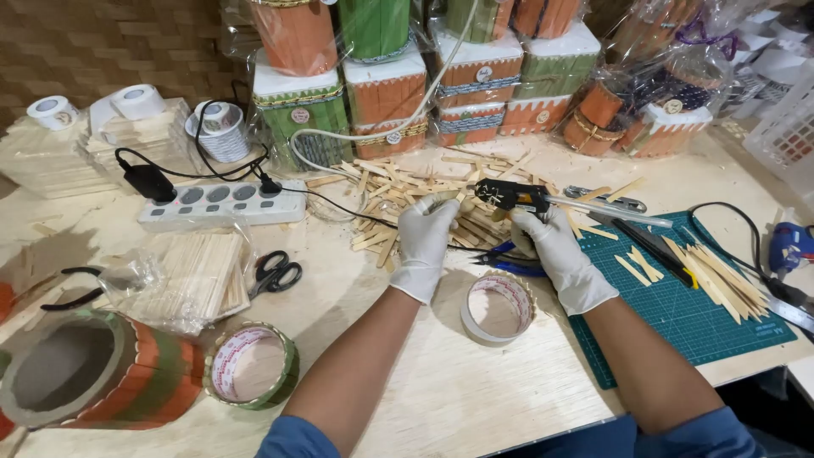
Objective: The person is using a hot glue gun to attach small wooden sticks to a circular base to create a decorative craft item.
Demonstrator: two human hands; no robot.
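Note:
Both my hands wear white gloves. My right hand [555, 250] grips a black glue gun [511, 196] whose nozzle points left. My left hand [426, 233] pinches a short wooden stick right at that nozzle, above a loose pile of wooden sticks [398, 195]. Blue-handled pliers [509, 259] lie under my hands. A white tape ring edged with sticks [498, 308] stands on the table between my forearms.
A green cutting mat [678, 314] at right carries cut sticks [716, 276] and a black knife [653, 246]. A white power strip [225, 203], black scissors [275, 271], bagged sticks [199, 276] and stick-covered rings [254, 365] lie left. Wrapped decorated boxes [475, 76] line the back.

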